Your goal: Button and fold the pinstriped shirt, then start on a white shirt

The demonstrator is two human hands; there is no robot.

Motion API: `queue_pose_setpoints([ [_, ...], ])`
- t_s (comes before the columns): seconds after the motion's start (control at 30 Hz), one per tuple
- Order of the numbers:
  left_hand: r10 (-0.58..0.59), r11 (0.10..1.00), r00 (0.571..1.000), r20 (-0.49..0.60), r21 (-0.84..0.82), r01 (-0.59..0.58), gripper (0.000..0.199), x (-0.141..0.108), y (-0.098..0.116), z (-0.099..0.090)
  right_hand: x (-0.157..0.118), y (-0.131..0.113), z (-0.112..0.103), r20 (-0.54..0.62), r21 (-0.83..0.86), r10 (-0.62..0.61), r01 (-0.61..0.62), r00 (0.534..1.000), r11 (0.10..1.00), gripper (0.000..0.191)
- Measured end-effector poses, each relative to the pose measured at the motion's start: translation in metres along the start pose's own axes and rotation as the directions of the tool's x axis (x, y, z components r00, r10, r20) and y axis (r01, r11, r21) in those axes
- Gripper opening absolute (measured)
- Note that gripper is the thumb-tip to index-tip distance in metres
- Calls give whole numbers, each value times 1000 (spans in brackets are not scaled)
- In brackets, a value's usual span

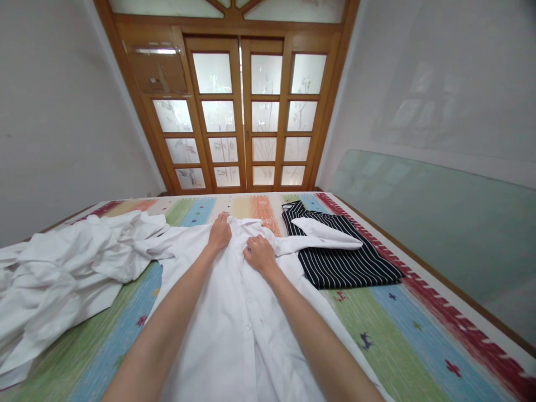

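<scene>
A white button-up shirt (221, 312) lies spread out in front of me, its collar end away from me and its button placket running down the middle. My left hand (220, 231) is closed on the cloth near the collar, left of the placket. Just right of the placket, my right hand (259, 254) has its fingers curled on the shirt front, pinching the fabric. The right-side sleeve stretches out over a folded black-and-white striped garment (347, 273). Toward the left, the other sleeve meets a heap of white cloth (71, 273).
Everything rests on a bed-like surface with a colourful striped cover (397, 329). A pale green panel (439, 223) leans along the right wall. Beyond the far edge stand wooden doors (245, 111) with frosted panes.
</scene>
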State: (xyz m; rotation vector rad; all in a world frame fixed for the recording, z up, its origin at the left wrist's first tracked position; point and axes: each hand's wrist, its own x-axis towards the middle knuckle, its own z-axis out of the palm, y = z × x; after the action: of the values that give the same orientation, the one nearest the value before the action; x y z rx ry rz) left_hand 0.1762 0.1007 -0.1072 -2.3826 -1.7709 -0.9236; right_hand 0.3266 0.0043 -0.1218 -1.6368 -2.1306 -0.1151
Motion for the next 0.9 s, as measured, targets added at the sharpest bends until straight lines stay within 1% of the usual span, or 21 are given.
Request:
queue_pose_setpoints([
  [0.13, 7, 999, 999, 32, 39, -8, 25, -18, 20, -7, 0, -1, -1, 8, 3, 13, -13, 1000, 1000, 23],
  [0.2, -7, 998, 998, 57, 56, 4, 23, -29, 28, -7, 0, -1, 0, -1, 6, 12, -12, 1000, 1000, 24],
  [0.27, -22, 998, 997, 75, 64, 17, 22, -42, 34, -4, -1, 0, 2, -40, -6, 25, -25, 999, 1000, 25],
  [0.4, -34, 998, 997, 71, 46, 31, 23, -60, 36, 1, -4, 0, 7, -151, -66, 132, -143, 980, 987, 29],
  [0.5, -22, 1000, 998, 65, 2, 22, 19, -65, 33, 0, -3, 0, 7, -163, -71, 153, -166, 975, 983, 30],
  [0.6, -4, 999, 998, 56, -50, 7, 13, -64, 28, -1, 1, 8, -2, -159, -24, 166, -171, 973, 985, 30],
  [0.67, -6, 996, 999, 47, -85, 10, 9, -62, 25, -1, 5, 19, -15, -181, -21, 210, -218, 961, 976, 30],
  [0.73, -21, 992, 999, 37, -120, 25, 7, -61, 24, 1, 9, 36, -33, -194, -52, 273, -287, 942, 956, 30],
  [0.77, -32, 990, 999, 32, -137, 36, 6, -60, 23, 2, 10, 45, -42, -170, -64, 297, -312, 940, 948, 29],
  [0.8, -43, 987, 999, 27, -154, 47, 6, -60, 22, 3, 10, 55, -51, -109, -69, 298, -307, 948, 949, 27],
  [0.87, -68, 981, 997, 22, -180, 71, 6, -59, 22, 5, 8, 73, -68, 88, -48, 252, -249, 964, 967, 25],
  [0.9, -78, 979, 997, 21, -189, 81, 7, -58, 22, 6, 6, 81, -74, 184, -31, 208, -206, 961, 978, 24],
])
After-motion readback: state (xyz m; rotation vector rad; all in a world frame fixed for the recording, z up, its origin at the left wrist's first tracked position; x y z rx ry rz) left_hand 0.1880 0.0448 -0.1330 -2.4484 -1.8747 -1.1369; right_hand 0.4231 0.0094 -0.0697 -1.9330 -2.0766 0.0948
